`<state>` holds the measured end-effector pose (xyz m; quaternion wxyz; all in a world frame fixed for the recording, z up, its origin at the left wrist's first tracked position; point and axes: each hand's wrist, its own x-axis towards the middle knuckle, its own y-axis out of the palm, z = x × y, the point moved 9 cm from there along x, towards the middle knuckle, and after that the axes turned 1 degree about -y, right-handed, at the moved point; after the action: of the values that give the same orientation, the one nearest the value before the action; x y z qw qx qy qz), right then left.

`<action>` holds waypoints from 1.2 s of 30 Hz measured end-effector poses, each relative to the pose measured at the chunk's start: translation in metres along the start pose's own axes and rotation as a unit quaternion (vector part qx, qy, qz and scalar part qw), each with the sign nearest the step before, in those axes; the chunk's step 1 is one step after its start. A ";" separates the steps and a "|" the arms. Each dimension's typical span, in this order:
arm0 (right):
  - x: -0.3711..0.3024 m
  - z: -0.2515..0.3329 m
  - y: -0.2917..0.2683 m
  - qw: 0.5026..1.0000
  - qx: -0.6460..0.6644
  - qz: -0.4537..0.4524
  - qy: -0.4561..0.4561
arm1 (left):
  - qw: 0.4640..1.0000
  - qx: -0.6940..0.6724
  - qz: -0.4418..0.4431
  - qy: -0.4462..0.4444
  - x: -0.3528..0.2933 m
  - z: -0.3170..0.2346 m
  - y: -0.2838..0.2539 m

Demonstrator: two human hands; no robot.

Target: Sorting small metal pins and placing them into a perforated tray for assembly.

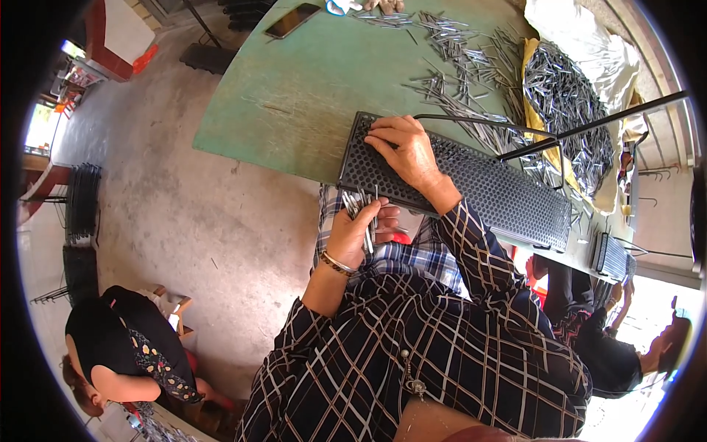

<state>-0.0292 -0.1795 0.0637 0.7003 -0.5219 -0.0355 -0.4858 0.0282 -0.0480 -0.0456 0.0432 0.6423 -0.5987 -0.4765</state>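
Bare grey concrete floor (184,221) under a worn green table (294,96), black racks (81,202) stacked at left, bright daylight at the edges.

A perforated tray (479,184) lies on the near edge of the table (294,88). The right hand (405,151) rests on the tray's left end. The left hand (357,228) is just before the tray, below the table edge, holding a bundle of metal pins (362,210). Loose pins (456,66) lie on the table behind the tray. A heap of pins in a sack (567,110) lies to the right. A phone (292,20) lies at the table's far left.
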 end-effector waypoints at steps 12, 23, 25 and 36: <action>-0.014 -0.001 -0.023 0.981 0.156 -0.028 0.115 | 0.997 -0.044 0.038 0.046 -0.005 -0.012 0.012; -0.070 -0.004 -0.002 0.846 0.359 0.126 0.374 | 0.996 -0.010 0.065 0.060 -0.003 -0.007 0.031; -0.069 -0.011 -0.002 0.846 0.369 0.101 0.372 | 0.997 -0.010 0.056 0.046 0.000 -0.005 0.027; -0.019 -0.038 -0.015 0.956 0.160 -0.101 0.222 | 0.999 0.035 0.005 0.023 0.002 -0.011 0.009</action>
<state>-0.0675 -0.1965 0.0468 0.7121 -0.2753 -0.0094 -0.6458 0.0282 -0.0574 -0.0351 0.0363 0.6514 -0.6170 -0.4400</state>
